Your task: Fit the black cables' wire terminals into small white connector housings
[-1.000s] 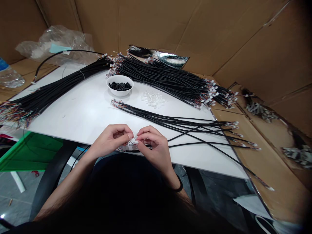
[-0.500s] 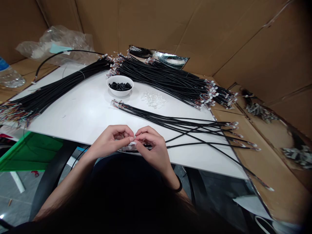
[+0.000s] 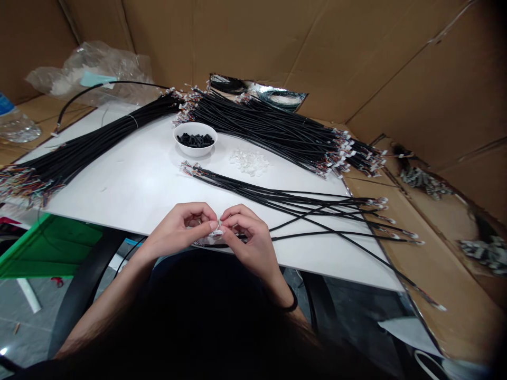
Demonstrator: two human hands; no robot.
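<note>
The connector (image 3: pixel 216 233) sits between our fingertips, low over the near edge of the bench (image 3: pixel 130 190), with fine wires (image 3: pixel 200 241) loose beneath and beside it. It is tiny and mostly covered, so we judge that a wire could land in the wrong place without our seeing it. Squeezing too hard or pushing at a slant could bend a wire end, and a slack pinch could let the connector slip off the edge toward our lap. The loose wires could also snag on a finger and pull.

Our left hand (image 3: pixel 184 230) is nearly closed, thumb and forefinger meeting just above the connector, on what looks like one thin wire. Our right hand (image 3: pixel 253 238) is half curled, thumb and forefinger tips closed at the connector's other end; exactly what lies between its pads we cannot tell.

A cable (image 3: pixel 287 237) runs out from under the right hand, near the loose cables (image 3: pixel 233 183) behind; dragging it could pull on the work or tangle with them. Farther off lie a heap of white pieces (image 3: pixel 249 161) and the bowl (image 3: pixel 195 152) of black tubes (image 3: pixel 195 140), well apart from our hands. Beyond these rest the left bundle (image 3: pixel 106 129) and the big stack (image 3: pixel 261 121).
</note>
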